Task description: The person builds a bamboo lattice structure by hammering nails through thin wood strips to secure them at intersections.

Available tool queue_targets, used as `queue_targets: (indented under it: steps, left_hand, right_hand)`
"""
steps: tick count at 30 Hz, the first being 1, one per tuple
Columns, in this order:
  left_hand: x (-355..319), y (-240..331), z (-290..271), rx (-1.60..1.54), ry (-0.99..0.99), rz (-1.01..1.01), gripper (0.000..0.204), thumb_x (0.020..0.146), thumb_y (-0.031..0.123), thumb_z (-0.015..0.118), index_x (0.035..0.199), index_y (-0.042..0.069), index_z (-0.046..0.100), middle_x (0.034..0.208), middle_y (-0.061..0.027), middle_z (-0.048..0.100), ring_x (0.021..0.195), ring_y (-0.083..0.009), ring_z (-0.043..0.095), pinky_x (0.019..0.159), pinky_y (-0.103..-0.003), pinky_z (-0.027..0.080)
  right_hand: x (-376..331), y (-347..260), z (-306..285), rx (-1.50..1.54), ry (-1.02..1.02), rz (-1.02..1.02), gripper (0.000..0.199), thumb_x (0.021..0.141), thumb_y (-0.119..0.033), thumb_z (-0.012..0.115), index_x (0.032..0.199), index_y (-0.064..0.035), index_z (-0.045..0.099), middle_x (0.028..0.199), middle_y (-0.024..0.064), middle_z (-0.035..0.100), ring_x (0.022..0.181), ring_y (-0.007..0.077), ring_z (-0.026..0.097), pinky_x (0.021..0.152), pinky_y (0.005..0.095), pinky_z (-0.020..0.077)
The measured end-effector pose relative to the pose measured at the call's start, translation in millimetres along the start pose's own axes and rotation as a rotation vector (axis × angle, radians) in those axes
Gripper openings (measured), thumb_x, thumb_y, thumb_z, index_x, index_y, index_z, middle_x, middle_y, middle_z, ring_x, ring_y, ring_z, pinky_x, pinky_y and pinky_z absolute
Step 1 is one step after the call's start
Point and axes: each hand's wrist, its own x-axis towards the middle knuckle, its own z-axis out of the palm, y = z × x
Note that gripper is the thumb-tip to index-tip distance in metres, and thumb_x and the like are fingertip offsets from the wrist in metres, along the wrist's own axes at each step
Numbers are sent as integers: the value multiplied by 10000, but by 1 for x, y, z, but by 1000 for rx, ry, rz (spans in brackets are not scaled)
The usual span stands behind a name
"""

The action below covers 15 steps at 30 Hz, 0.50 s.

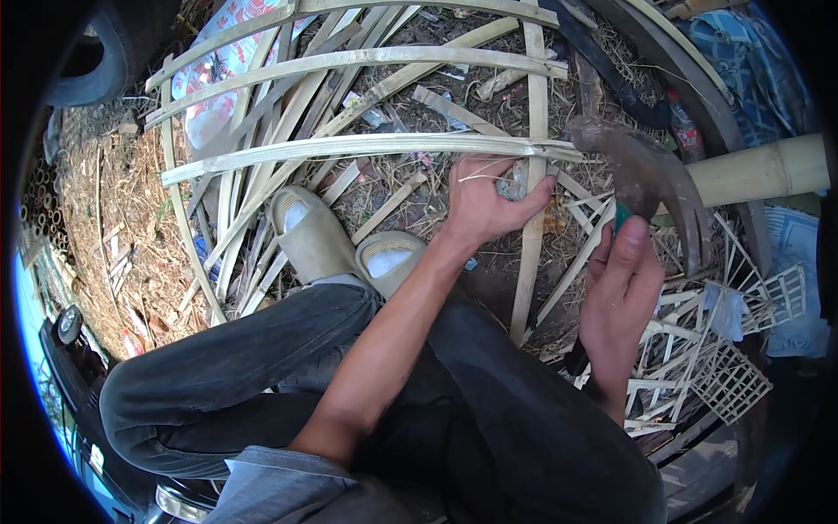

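Observation:
My right hand [622,293] grips a claw hammer [644,175] near its head, its fingers wrapped round the handle where a bit of green shows. The rusty head is raised beside the right end of the nearest bamboo slat [367,148] and looks slightly blurred. My left hand [484,199] is closed at the joint where that slat meets an upright bamboo strip [527,253]. Its thumb presses on the upright strip, and its other fingers go under the crossing slat, partly hidden. Further slats [349,58] cross the same frame farther away.
A thick bamboo pole [759,175] lies at the right. Below it is a heap of thin strips and lattice pieces [731,382]. Loose slats [288,144] lie under the frame, near my slippered feet [310,234]. A tyre [100,61] stands at the far left.

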Motion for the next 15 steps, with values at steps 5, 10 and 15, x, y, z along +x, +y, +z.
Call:
queue_targets:
  steps: [5,10,15]
  left_hand:
    - [-7,-5,-2,56,-50,-71,430,763,379,829,977,10,777,927,-189,748,869,-356,717,838,-425,549]
    - [-4,-6,1,66,-36,-73,436,743,388,826,969,17,782,941,-176,754,892,-368,712,865,-452,540]
    - [-5,-14,-4,19,-69,-100,448,777,398,820,962,-8,770,915,-210,743,886,-361,715,844,-434,537]
  right_hand:
    - [6,5,22,-125,78,-204,541,1116,-466,364,923,-1,562,697,26,508,556,116,448,519,273,332]
    - [-18,-33,-6,446,134,160,546,1106,-520,374,874,-46,515,719,-42,449,560,56,354,502,223,257]
    - [-7,6,17,-3,23,-43,515,1113,-495,384,859,-64,508,701,-36,441,574,51,383,509,216,268]
